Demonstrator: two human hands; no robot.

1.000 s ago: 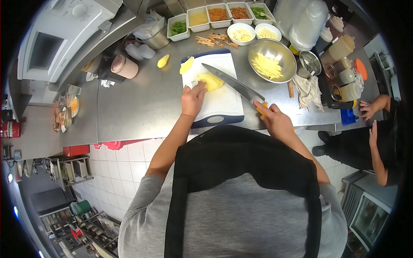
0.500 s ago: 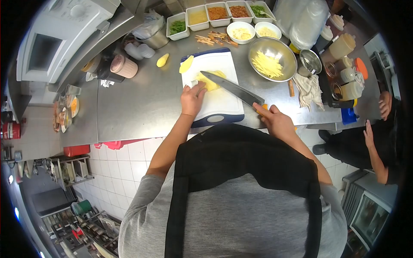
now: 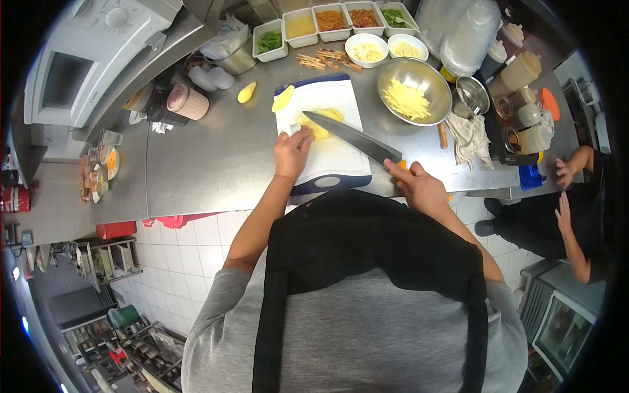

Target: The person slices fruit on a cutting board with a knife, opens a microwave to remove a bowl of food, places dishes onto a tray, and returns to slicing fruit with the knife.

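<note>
My right hand point(image 3: 419, 186) is wrapped round the orange handle of a large knife point(image 3: 360, 141). The blade slants up and left across a white cutting board point(image 3: 337, 160) with blue ends, its tip over pale yellow slices point(image 3: 320, 131). My left hand point(image 3: 292, 152) presses its bent fingers against the left side of the slices, with something small and white at the fingertips. A larger yellow piece point(image 3: 283, 99) lies at the board's upper left corner. Another yellow piece point(image 3: 247, 92) rests on the steel counter to the left.
A steel bowl point(image 3: 440, 88) of yellow strips stands right of the board. Behind are white tubs point(image 3: 301, 40) of chopped food and two white bowls point(image 3: 367, 63). A cloth point(image 3: 469, 141) lies at the right. A co-worker's hands point(image 3: 569, 171) show at the far right.
The knife blade has shifted slightly left and down over the slices. My left hand stays almost in place. The co-worker's hands have moved.
</note>
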